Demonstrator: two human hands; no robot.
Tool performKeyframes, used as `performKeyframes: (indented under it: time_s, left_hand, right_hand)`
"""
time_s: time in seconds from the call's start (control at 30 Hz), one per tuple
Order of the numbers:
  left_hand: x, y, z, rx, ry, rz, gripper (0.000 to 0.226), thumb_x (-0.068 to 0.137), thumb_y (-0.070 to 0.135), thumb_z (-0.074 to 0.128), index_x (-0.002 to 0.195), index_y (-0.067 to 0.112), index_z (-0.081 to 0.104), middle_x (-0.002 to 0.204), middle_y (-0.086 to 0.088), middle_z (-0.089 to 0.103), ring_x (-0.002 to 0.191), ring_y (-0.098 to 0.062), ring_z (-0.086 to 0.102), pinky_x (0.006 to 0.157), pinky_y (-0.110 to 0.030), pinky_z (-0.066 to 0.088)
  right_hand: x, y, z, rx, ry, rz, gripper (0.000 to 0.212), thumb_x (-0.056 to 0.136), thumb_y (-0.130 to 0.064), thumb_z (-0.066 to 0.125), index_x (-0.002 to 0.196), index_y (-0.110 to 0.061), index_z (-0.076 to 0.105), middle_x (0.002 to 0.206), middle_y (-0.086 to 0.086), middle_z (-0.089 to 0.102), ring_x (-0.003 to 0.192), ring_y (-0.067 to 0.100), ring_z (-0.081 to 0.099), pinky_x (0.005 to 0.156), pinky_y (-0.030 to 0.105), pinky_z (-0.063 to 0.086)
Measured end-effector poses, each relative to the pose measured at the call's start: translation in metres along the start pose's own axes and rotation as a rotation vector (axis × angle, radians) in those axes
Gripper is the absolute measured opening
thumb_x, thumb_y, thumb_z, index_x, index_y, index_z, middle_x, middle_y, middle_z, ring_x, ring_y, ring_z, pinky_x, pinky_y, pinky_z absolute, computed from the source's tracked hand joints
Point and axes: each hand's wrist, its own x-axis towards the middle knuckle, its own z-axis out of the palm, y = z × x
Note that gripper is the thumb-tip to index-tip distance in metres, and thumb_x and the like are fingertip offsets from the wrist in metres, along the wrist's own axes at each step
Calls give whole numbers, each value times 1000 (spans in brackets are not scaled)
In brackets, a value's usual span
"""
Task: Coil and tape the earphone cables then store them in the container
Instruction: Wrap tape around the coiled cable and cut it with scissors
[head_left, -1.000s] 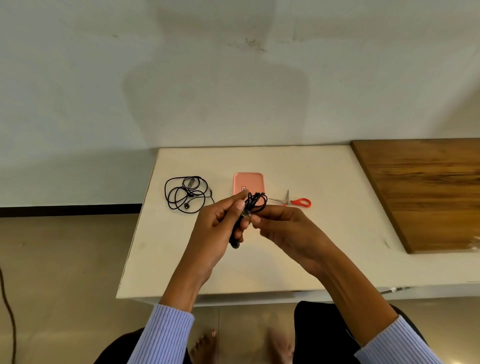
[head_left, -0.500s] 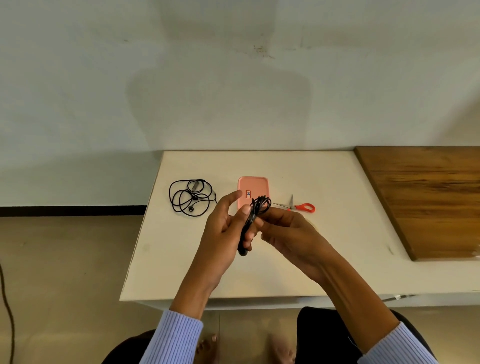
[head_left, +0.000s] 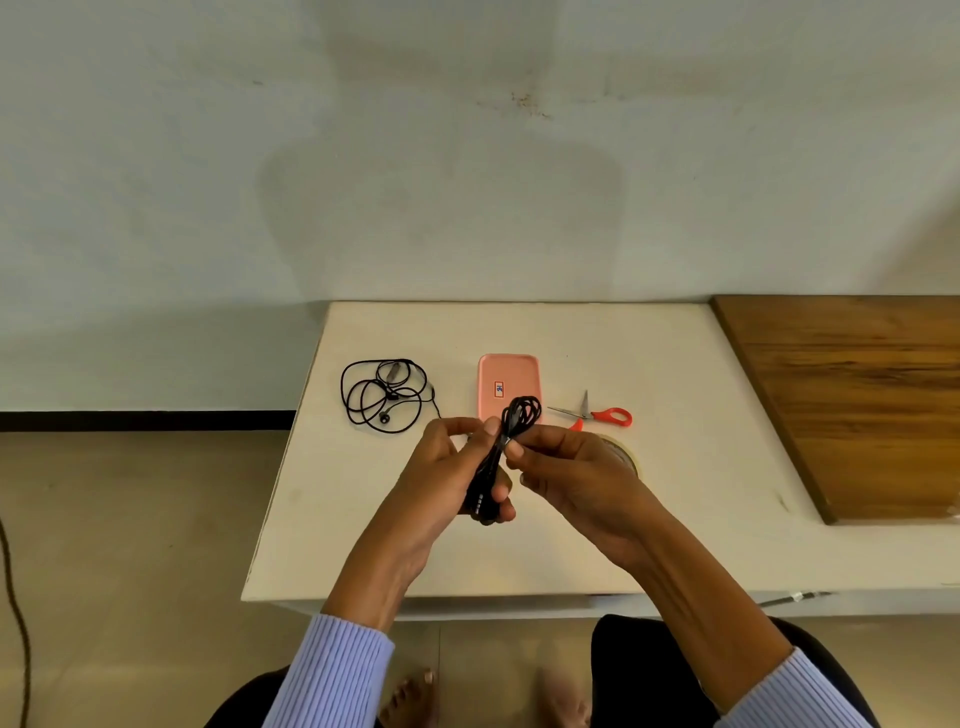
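Since the earlier pictures, both hands have come a little lower and nearer to the person, and the left thumb, lifted off a moment before, is again pressed on the bundle.

From the head camera, the only view: the left hand (head_left: 441, 483) grips the coiled earphone cable (head_left: 501, 457) along its length, with the fingers curled around the lower end and the thumb lying on the middle. The right hand (head_left: 576, 478) pinches the same bundle at its waist with thumb and forefinger, the other fingers folded under. Above the pinch the loops fan out; below it the strands run straight and tight. I think a piece of tape is being wrapped or pressed at the waist, but it is too small to tell. The bundle is in the air over the white table (head_left: 675, 545), in front of the pink container (head_left: 509, 379), not touching it.

A second earphone cable (head_left: 382, 395) lies loose and untidy on the table to the left, well apart from the hands. The scissors (head_left: 597, 414) lie beside the container on the right, and a tape roll (head_left: 631, 457) shows partly behind the right hand.

My judgement: the first cable is nearly bound, storing it comes next, and the second cable is not yet begun.
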Motion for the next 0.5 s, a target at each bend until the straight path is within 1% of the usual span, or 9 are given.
performKeyframes:
  time_s: [0.07,0.17,0.27,0.33,0.4,0.5]
  left_hand:
    - [3,-3,-1,48,47,31,27,96,36,48,105,11,51,53,-1,59,53,-20,63,51,-24,48]
    - [5,-4,-4,73,99,74,31,95,36,49,96,6,57,61,-5,66,61,-21,67,57,-27,52]
    - [5,-5,-4,87,108,81,29,84,33,66,86,5,64,69,-11,71,62,-18,68,57,-22,54]
    - [5,-5,-5,156,127,103,24,80,26,72,82,2,67,69,-14,71,59,-17,68,53,-19,51]
    - [5,-6,-7,179,134,113,19,82,20,70,80,1,70,65,-13,69,56,-17,67,51,-19,49]
    - [6,-6,-9,216,120,117,19,87,20,65,83,2,72,60,-7,65,56,-16,65,53,-22,50]
  right_hand:
    - [2,1,1,-48,45,9,17,74,-23,69,85,-10,72,82,2,67,84,16,58,85,30,46]
    - [4,3,3,-75,105,22,9,81,-17,67,85,-10,71,83,3,65,85,15,57,81,26,47]
    - [7,4,3,-129,177,28,10,82,-17,67,88,-12,73,83,2,68,84,13,60,75,19,50]
    - [7,5,3,-161,209,22,13,80,-18,69,90,-11,73,84,0,70,84,12,61,73,18,51]
    - [7,6,3,-190,216,10,13,79,-20,70,89,-11,73,80,-3,70,81,10,62,72,18,51]
    - [7,3,1,-257,241,-12,11,77,-22,73,85,-14,75,78,-5,71,74,7,61,66,15,51]
